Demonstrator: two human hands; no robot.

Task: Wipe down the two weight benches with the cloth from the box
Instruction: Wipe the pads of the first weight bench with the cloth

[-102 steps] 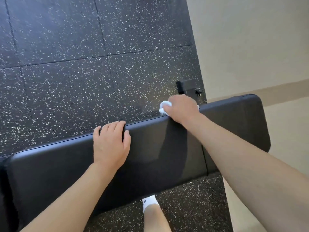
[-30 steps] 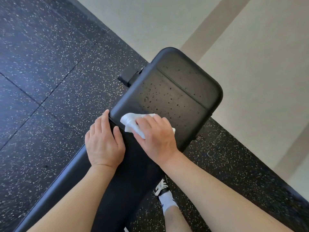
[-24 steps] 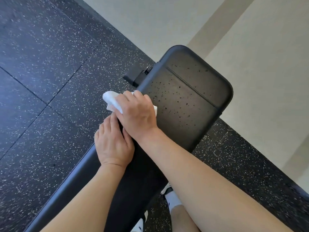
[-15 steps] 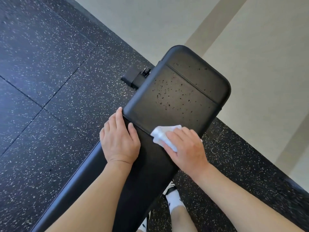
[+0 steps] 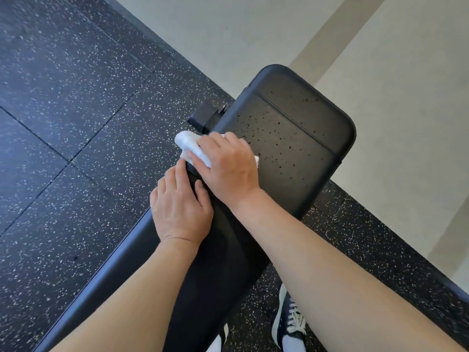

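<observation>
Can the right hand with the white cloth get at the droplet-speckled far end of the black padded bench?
Probably yes: the right hand with the white cloth sits at that pad's near edge, nothing between.

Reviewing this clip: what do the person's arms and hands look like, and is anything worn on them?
Both forearms are bare as far as the frame shows: no sleeves or gloves. The left hand and right hand show no rings, watch or wristband. Fingernails look short and unpainted. No markings are visible.

I watched through the single head-worn camera, which looked steeply down from close above the weight bench, facing along its pad toward the far end and the pale wall beyond.
</observation>
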